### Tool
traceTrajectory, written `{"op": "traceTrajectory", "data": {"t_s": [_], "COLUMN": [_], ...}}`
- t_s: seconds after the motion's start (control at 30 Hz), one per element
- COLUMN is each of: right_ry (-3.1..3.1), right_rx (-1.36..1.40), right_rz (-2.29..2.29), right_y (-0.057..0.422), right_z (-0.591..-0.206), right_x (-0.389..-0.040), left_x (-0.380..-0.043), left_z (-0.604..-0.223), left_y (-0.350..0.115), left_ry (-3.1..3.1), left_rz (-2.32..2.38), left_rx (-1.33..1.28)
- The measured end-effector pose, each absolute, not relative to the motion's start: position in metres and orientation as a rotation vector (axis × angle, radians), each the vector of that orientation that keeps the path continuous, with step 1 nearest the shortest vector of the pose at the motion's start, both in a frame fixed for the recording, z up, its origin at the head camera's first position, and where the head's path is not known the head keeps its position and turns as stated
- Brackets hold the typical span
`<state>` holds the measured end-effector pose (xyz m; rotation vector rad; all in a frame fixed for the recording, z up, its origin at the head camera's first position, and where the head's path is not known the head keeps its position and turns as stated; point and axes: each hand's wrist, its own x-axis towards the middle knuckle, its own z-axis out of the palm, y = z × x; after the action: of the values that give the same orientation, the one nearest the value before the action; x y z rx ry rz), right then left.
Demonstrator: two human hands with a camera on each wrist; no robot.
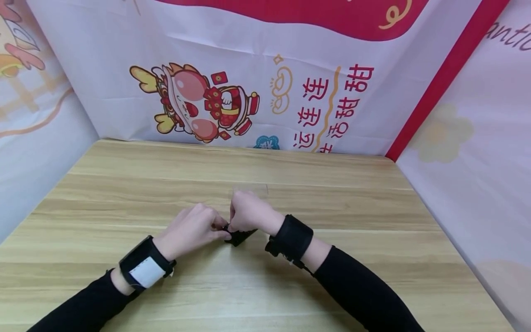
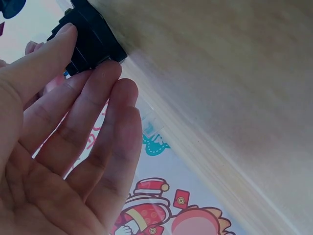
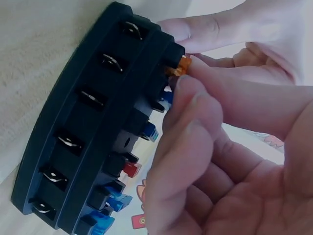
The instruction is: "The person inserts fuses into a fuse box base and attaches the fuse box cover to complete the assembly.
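A black fuse block (image 1: 241, 237) stands on the table between both hands. Metal terminals line one side of it in the right wrist view, and coloured blade fuses sit along its top: a red fuse (image 3: 131, 169), a light blue fuse (image 3: 101, 223) and several others. My left hand (image 1: 192, 230) grips one end of the block (image 2: 93, 36), thumb on one side and fingertips on the other. With thumb and index finger, my right hand (image 1: 252, 212) pinches an orange blade fuse (image 3: 182, 66) at that same end. Fingers partly hide this fuse, so how deep it sits I cannot tell.
Just beyond the right hand lies a clear plastic piece (image 1: 257, 188), perhaps a cover. The wooden table (image 1: 332, 286) ends at a printed cloth backdrop (image 1: 232, 41), with more cloth (image 1: 489, 193) along the right side.
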<state>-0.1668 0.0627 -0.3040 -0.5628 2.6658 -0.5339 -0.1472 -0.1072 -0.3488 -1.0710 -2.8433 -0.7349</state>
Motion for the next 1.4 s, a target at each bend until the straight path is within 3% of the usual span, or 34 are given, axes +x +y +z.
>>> {"op": "traceTrajectory", "data": {"t_s": [0.43, 1.07, 1.4], "right_ry": [2.599, 2.555, 2.563], "right_rx": [-0.435, -0.716, -0.616], "right_rz": [-0.516, -0.595, -0.547], "right_y": [0.058, 0.075, 0.070], "right_z": [-0.304, -0.305, -0.305], "right_x": [-0.169, -0.168, -0.167], "left_x": [-0.148, -0.147, -0.145], "left_z": [-0.352, -0.350, -0.349], "left_y": [-0.107, -0.107, -0.107], "left_ry": [-2.821, -2.813, -2.822], "left_rz": [-0.766, -0.722, -0.696], "left_rx": [-1.093, -1.109, -1.122]}}
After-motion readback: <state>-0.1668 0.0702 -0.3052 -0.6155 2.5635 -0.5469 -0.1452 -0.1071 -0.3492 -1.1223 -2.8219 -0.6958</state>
